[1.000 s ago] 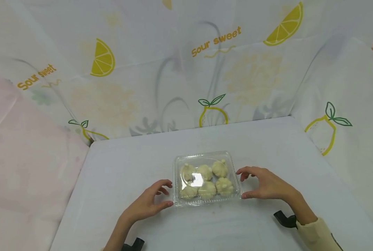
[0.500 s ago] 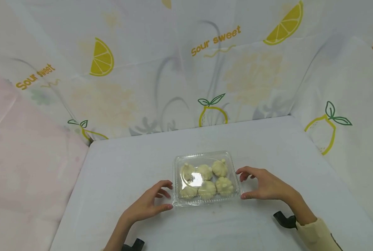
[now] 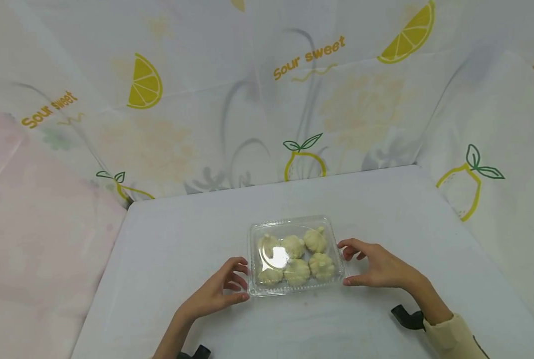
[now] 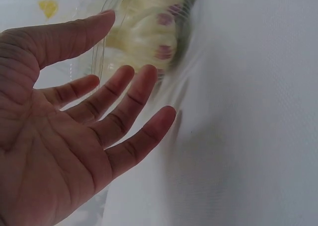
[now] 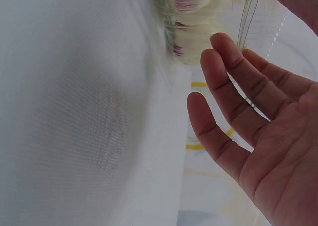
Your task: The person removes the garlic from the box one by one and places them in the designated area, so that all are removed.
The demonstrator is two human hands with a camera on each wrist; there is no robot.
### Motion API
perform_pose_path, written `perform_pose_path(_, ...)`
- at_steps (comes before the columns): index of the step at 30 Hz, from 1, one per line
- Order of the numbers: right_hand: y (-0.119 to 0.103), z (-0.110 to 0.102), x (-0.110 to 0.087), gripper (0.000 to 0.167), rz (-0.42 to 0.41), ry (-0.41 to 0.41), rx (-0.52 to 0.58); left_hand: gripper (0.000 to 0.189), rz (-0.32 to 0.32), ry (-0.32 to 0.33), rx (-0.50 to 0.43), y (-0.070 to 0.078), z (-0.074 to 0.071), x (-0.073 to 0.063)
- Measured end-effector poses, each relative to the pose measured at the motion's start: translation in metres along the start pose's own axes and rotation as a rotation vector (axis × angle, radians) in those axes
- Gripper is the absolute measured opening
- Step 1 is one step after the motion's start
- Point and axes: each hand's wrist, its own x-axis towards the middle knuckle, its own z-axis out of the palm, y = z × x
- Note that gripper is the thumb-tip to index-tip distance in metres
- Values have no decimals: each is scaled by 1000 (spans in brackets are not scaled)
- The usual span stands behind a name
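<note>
A clear plastic clamshell box [image 3: 289,227] lies flat on the white table, its lid down. Through the lid I see several pale garlic bulbs [image 3: 322,266] in two rows; light glare covers part of them. My left hand [image 3: 208,294] is at the box's left side, fingers loosely bent and thumb at the near left corner. At the opposite side, my right hand [image 3: 381,267] has its fingertips and thumb by the edge. In the left wrist view, the thumb [image 4: 74,36] reaches the rim. Purple patches show on the garlic bulbs [image 5: 191,25] in the right wrist view.
The white-covered table [image 3: 195,224] extends around the box. Behind it hangs a pale curtain [image 3: 231,114] printed with lemons and words. Black curved pieces [image 3: 408,317] sit at both wrists.
Both hands stay at the sides of the box. The left fingers have edged slightly closer to it, and the right hand has dropped a little. The box stays nearly in place.
</note>
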Motion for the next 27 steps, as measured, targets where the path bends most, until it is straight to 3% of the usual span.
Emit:
perform_pose_path(12, -1, 0, -2, 68, -18, 8, 16, 69, 31, -86, -305, -5, 2, 4)
perform_pose_path(17, -1, 0, -1, 69, -30, 17, 17, 70, -6, -72, -342, -5, 4, 5)
perform_pose_path(23, -2, 0, 1, 68, -25, 16, 23, 73, -36, -73, -501, -6, 6, 5)
perform_pose_path(27, -1, 1, 1, 69, -24, 17, 22, 73, -46, -72, -544, -8, 6, 5)
